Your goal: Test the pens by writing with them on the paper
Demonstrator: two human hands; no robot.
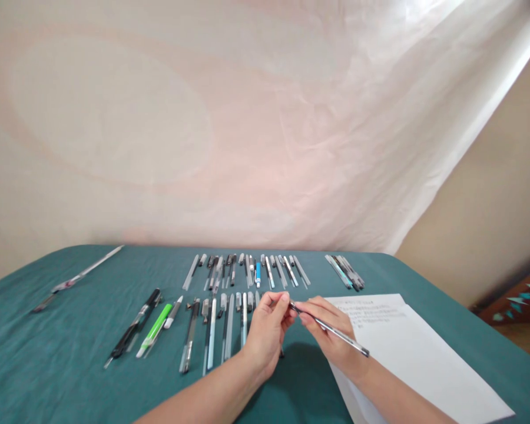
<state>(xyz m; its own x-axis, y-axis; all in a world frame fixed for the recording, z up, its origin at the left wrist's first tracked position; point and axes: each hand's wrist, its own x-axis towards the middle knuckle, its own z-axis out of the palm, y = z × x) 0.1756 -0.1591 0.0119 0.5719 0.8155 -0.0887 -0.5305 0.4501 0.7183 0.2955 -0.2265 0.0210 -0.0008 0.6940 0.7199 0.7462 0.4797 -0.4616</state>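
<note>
Over the front of the table my right hand (329,330) grips a slim pen (345,338) with a clear barrel and dark parts. The pen slants, its back end pointing down to the right past the hand. My left hand (265,333) is closed in a pinch at the pen's front end, thumb against fingers. The fingertips hide that end, so any small part between them cannot be made out. Beneath and left of my left hand lies a row of taken-apart pens, among them a pale blue one (212,334) and a dark one (189,337).
White paper sheets (428,359) with handwriting lie under my right forearm. Farther back are a row of pen parts (258,274) and a small bunch of pens (344,272). At left lie a green pen (155,328), a black pen (136,323) and a long clear strip (88,270).
</note>
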